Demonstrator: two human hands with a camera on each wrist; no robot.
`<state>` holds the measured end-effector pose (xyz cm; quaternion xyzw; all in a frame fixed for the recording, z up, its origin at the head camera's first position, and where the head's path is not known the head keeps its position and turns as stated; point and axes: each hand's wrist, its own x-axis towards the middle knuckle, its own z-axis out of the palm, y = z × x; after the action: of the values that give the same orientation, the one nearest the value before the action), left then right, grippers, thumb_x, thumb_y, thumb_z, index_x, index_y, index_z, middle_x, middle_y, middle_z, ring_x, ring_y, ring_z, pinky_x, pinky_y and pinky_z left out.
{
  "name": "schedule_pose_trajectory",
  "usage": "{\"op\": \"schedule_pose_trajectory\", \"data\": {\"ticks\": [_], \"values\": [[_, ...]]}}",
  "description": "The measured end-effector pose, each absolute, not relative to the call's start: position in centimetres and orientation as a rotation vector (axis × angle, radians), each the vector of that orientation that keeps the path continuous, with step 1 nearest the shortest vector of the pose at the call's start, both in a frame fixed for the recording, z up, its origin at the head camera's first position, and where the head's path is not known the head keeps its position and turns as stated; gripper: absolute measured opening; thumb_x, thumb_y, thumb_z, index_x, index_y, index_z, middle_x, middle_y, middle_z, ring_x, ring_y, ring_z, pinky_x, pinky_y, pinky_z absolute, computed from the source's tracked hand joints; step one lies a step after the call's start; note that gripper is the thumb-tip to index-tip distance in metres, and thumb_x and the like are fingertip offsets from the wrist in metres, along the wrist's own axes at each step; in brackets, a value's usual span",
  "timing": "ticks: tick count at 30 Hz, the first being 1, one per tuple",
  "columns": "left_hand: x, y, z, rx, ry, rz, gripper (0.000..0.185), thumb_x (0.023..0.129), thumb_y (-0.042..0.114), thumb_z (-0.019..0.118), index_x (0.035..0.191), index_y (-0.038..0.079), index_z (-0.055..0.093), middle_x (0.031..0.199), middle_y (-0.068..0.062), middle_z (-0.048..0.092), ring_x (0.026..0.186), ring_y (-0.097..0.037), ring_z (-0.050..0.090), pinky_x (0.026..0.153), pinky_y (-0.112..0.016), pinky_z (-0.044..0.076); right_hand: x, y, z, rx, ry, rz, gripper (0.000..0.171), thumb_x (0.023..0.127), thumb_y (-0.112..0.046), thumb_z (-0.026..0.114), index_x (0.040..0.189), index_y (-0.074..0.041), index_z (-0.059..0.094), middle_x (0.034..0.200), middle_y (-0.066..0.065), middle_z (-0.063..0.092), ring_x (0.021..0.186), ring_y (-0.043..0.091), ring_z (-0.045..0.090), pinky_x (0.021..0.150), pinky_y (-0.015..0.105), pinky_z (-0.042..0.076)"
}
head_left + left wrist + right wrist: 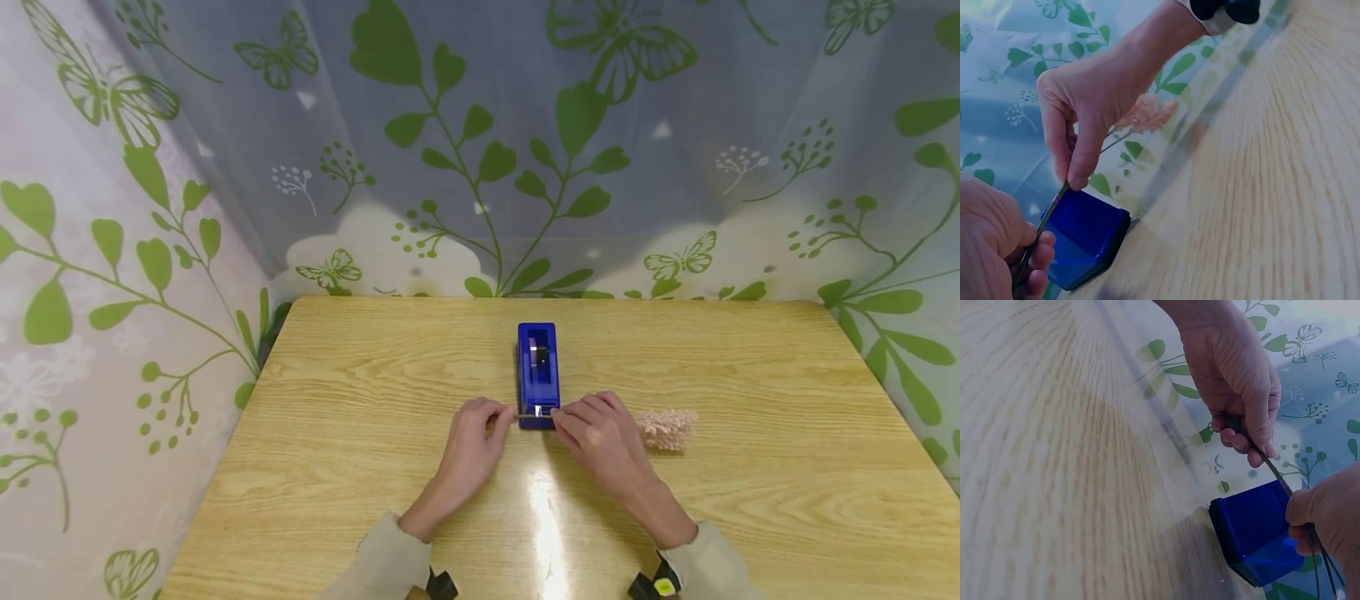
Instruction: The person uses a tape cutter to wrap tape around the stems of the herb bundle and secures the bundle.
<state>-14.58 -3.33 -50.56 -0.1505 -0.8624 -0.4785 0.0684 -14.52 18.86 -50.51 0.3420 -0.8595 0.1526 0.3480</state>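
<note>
Between my two hands runs a thin dark stem (534, 416), stretched level across the front end of a blue tape dispenser (537, 392). My left hand (472, 437) pinches one end, its fingers curled round the stem in the right wrist view. The right hand (609, 442) pinches the stem between thumb and fingertips on the dispenser's other side. Past the right hand lies the pink flower head (667, 429) of the spray. Thin stem strands (1329, 569) come out behind that hand in the right wrist view. Whether tape touches the stem is too small to tell.
A roll of tape (538, 357) sits inside the dispenser. The wood-grain table (360, 375) extends on both sides of it. Behind the table hangs a curtain (465, 167) printed with green leaves and butterflies, with more of it on the left.
</note>
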Motion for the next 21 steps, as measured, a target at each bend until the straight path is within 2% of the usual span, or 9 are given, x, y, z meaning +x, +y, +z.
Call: {"op": "schedule_pose_trajectory", "data": {"ticks": [7, 14, 18, 21], "values": [[-14.64, -3.11, -50.78, -0.414, -2.55, -1.47, 0.009, 0.098, 0.007, 0.072, 0.092, 0.002, 0.076, 0.083, -0.004, 0.069, 0.077, -0.013, 0.057, 0.072, -0.025, 0.049, -14.53, 18.56, -50.63, 0.842, -2.304, 0.537, 0.019, 0.076, -0.003, 0.09, 0.089, -0.003, 0.076, 0.082, 0.007, 0.076, 0.067, 0.019, 0.071, 0.069, 0.041, 0.054], [-14.74, -2.91, -51.19, -0.448, -2.461, -1.414, 0.004, 0.093, 0.001, 0.076, 0.089, 0.003, 0.076, 0.083, -0.005, 0.071, 0.079, -0.018, 0.062, 0.073, -0.027, 0.053, -14.43, 18.6, -50.64, 0.739, -2.464, 0.741, 0.011, 0.091, -0.011, 0.08, 0.094, -0.009, 0.07, 0.076, -0.004, 0.07, 0.063, 0.007, 0.062, 0.073, 0.04, 0.053], [-14.8, -2.94, -51.4, -0.483, -2.437, -1.366, 0.005, 0.089, -0.001, 0.078, 0.09, 0.004, 0.078, 0.084, -0.004, 0.073, 0.08, -0.018, 0.064, 0.075, -0.028, 0.052, -14.34, 18.63, -50.41, 0.685, -2.526, 0.839, 0.01, 0.092, -0.009, 0.08, 0.093, -0.011, 0.07, 0.078, -0.005, 0.07, 0.067, 0.005, 0.062, 0.075, 0.04, 0.053], [-14.8, -2.96, -51.49, -0.498, -2.456, -1.286, 0.004, 0.089, 0.004, 0.08, 0.092, 0.006, 0.079, 0.084, -0.002, 0.074, 0.081, -0.017, 0.064, 0.078, -0.03, 0.046, -14.26, 18.59, -50.17, 0.658, -2.542, 0.889, 0.01, 0.09, -0.007, 0.081, 0.092, -0.011, 0.072, 0.08, -0.003, 0.072, 0.07, 0.007, 0.065, 0.078, 0.042, 0.054]]}}
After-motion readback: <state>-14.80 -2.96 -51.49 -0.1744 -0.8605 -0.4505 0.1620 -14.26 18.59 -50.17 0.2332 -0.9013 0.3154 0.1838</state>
